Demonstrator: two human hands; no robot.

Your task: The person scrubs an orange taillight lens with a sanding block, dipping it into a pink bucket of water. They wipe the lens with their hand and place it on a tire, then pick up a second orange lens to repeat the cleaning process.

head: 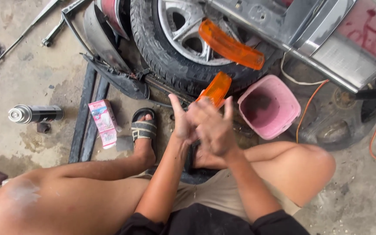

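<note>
Your bare knees and beige shorts fill the bottom of the view as you squat on the stained concrete floor (27,143). Between your knees, your left hand (180,124) and right hand (214,126) are pressed together palm to palm, fingers spread and loose, grasping nothing; the right one lies over the left. Just beyond your fingertips, a small orange plastic lamp lens (215,89) leans against the black rubber tyre with its silver alloy wheel (166,52), and a longer orange plastic lamp lens (230,45) rests higher up across the wheel's spokes. To the right of your hands, a pink plastic bucket (283,93) stands open on the floor, near an orange cable (306,109). Your left foot sits in a black strapped sandal (144,128), just beside a small pink and white cardboard box (103,122) that lies against two dark metal bars (87,117). Farther left, well apart from you, a black and silver spray can (35,114) lies on its side. A grey metal car body panel with red paint marks (349,39) hangs over the top right corner.
</note>
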